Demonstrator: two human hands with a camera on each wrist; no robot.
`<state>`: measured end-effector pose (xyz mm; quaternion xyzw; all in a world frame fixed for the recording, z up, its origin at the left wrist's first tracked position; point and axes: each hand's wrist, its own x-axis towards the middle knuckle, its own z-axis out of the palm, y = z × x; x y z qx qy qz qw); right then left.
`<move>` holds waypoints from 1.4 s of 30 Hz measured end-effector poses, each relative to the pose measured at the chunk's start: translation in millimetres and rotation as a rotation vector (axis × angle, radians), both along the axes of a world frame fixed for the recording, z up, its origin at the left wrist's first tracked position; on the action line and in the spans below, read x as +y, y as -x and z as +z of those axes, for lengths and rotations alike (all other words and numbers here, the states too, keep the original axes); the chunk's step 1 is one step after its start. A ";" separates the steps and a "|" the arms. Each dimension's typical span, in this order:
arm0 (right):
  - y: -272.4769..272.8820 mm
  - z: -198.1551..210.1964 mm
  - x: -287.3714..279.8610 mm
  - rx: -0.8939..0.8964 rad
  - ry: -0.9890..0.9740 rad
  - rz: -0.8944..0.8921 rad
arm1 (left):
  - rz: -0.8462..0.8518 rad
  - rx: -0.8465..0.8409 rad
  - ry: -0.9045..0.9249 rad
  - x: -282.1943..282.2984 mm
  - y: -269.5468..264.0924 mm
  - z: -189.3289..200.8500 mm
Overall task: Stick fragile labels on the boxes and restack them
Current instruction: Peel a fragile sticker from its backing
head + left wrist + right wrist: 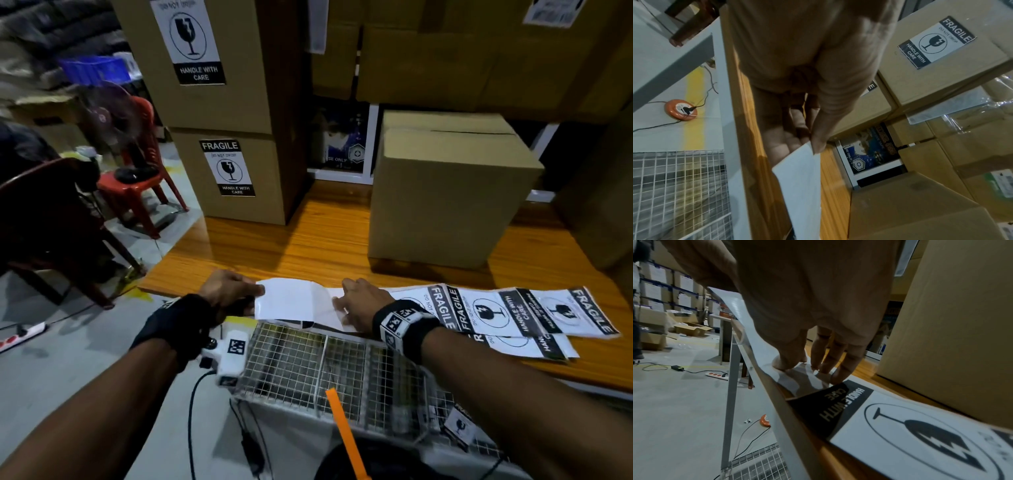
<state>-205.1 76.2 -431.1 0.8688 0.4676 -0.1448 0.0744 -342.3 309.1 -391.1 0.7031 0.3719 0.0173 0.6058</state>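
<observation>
I see a label lying at the near edge of the desk, in front of the plain box. My left hand pinches its left end, a narrow grip, and lifts the sheet. My right hand presses the other end down with straight fingers, holding nothing. I judge the sheet thin, light and floppy, and sticky once peeled, so I should hold it only at the corners, or it may curl onto itself.
</observation>
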 end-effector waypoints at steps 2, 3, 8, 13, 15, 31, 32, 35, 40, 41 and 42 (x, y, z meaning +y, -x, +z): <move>0.5 1.2 2.1 0.000 0.015 0.002 | -0.015 -0.001 -0.004 1.7 3.3 4.3; 1.0 1.8 1.9 -0.003 0.015 0.002 | -0.016 0.002 -0.006 1.5 2.9 5.2; 3.0 0.9 -0.9 0.029 -0.007 -0.023 | -0.055 0.012 -0.015 11.5 3.9 4.1; 1.3 -2.0 -1.5 -0.008 0.023 0.007 | -0.003 0.059 -0.073 38.7 18.2 14.0; -0.4 -1.5 0.1 -0.029 0.030 0.005 | 0.076 0.049 -0.083 69.3 34.4 25.8; 1.9 0.7 -3.6 -0.012 -0.114 -0.096 | 0.053 -0.107 0.109 56.7 51.5 70.5; 3.0 5.8 -4.0 -0.010 -0.136 -0.124 | 0.048 -0.125 0.127 47.6 45.3 74.3; 13.0 24.4 -3.5 -0.082 -0.275 -0.147 | 0.048 -0.165 0.188 14.4 24.8 82.5; 48.8 49.4 -4.6 -0.239 -0.874 -0.041 | 0.040 -0.222 0.277 -46.0 -9.7 92.6; 54.4 53.7 -4.8 -0.268 -0.950 -0.029 | 0.035 -0.228 0.253 -55.5 -16.3 92.4; 58.2 57.9 -5.9 -0.296 -1.013 -0.029 | 0.033 -0.237 0.232 -65.4 -23.0 93.4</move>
